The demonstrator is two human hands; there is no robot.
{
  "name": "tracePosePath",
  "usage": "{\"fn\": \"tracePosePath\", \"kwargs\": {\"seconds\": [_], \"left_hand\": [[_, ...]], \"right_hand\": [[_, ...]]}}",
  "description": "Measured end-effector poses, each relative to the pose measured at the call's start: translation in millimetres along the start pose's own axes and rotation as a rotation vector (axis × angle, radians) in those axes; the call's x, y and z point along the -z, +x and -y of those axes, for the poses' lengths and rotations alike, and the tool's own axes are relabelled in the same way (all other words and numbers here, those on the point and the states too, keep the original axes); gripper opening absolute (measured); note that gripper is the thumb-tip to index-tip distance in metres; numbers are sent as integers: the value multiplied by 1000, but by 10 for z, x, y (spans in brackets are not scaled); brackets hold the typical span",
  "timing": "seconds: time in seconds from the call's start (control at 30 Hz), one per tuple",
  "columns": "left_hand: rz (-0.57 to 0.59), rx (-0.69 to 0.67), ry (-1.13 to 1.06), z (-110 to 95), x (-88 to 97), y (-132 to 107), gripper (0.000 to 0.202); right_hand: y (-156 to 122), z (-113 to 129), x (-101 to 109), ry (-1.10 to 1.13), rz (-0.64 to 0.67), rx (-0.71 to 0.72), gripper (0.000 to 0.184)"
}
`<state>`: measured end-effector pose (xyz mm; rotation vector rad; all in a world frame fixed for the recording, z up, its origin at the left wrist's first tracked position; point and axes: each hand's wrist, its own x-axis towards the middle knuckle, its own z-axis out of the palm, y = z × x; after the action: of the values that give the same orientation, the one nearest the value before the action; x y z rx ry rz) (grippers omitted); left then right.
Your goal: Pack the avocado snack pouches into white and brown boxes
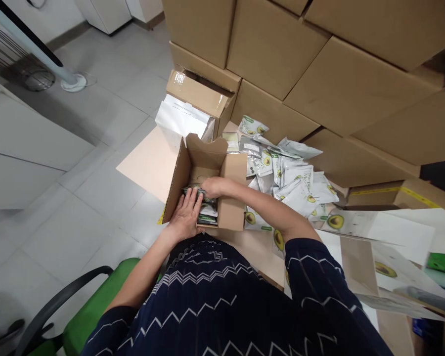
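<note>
An opened cardboard box (pixel 233 190) stands in front of my body, with flat sachets (pixel 208 210) standing in a row inside its near end. My left hand (pixel 186 213) reaches over the box's left side, fingers stretched out and resting on the sachets. Inside the box, my right hand (pixel 213 187) is curled downward just beyond the left one; its fingertips are hidden, and I cannot make out what they grip. To the right of the box lies a loose heap of white sachets with avocado pictures (pixel 294 178).
Large cardboard cartons (pixel 278 49) are stacked behind the heap. A smaller open carton (pixel 196 94) and white papers (pixel 183 118) stand beyond the box. Printed avocado cartons (pixel 385 269) lie at right. A green chair (pixel 96 311) is at lower left.
</note>
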<state>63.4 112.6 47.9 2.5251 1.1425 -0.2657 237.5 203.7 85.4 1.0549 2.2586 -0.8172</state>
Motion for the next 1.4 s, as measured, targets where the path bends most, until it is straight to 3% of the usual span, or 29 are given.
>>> {"fn": "tracePosePath", "kwargs": {"seconds": [0.07,0.17,0.23,0.33,0.4,0.47,0.57,0.67,0.77,0.9,1.03,1.13,1.23,1.4], "left_hand": [[-6,-5,-2,7,-11,1,115],[-17,-11,-1,12,-17,-4,113],[-21,-13,1,15,-16,-7,113],[-32,-15,1,17,-17,-9,113],[-37,-13,-2,16,-20,-9,113],[-36,-5,0,13,-24,-8,113],[-33,4,7,8,-23,-10,113],[-24,3,4,4,-12,-16,113],[-8,3,3,3,-3,-17,112],[-4,5,12,4,-4,-10,114],[-2,-1,3,1,5,-7,113],[-8,-2,-8,-1,9,-8,110],[-20,-3,-10,2,3,-5,110],[-17,-3,-10,1,-3,-2,112]], "right_hand": [[-138,-68,43,126,-145,51,38],[-387,-370,106,441,-484,93,34],[-533,-741,93,577,-734,-97,35],[-673,-1459,-75,511,-1015,-676,37],[-721,-1913,-276,427,-1037,-1034,34],[-747,-2249,-497,397,-940,-1226,34],[-776,-2499,-767,413,-813,-1308,33],[-806,-2551,-884,408,-826,-1303,36],[-863,-2531,-843,350,-978,-1203,36],[-1089,-2350,-621,342,-1290,-925,38],[-1498,-1775,-271,332,-1643,-750,45],[-1729,-1198,14,317,-1786,-553,45],[-1717,-717,239,299,-1677,-316,40],[-1201,-198,411,139,-1055,-133,33]]}}
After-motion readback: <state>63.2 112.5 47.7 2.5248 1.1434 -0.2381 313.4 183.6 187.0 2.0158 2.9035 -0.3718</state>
